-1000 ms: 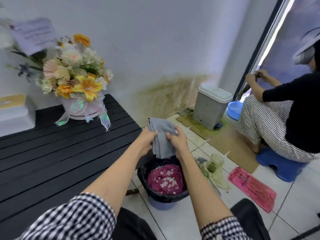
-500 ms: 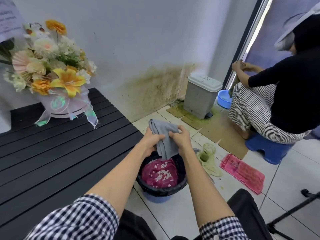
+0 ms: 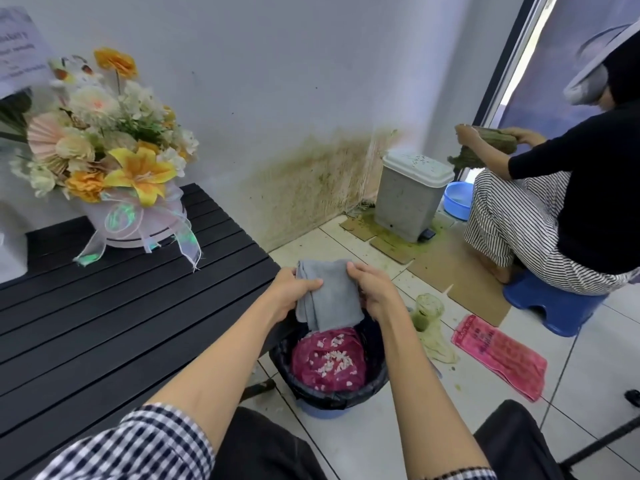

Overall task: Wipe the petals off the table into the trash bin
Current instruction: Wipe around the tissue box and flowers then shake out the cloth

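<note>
Both arms reach forward; the left hand [image 3: 292, 292] and right hand [image 3: 375, 291] pinch a grey cloth [image 3: 327, 297] over the trash bin [image 3: 375, 374] off the desk's [image 3: 104, 323] right edge. No writing is readable.

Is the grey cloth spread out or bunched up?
Bunched: the grey cloth hangs in loose folds over the trash bin, gripped by the left hand and right hand.

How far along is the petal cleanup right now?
Mostly done: white petals lie in the black-lined trash bin, and the visible black slatted table shows none. In hand: left hand and right hand grip the grey cloth over the bin. Left: perhaps shaking it out; the table's hidden parts are unchecked.
</note>
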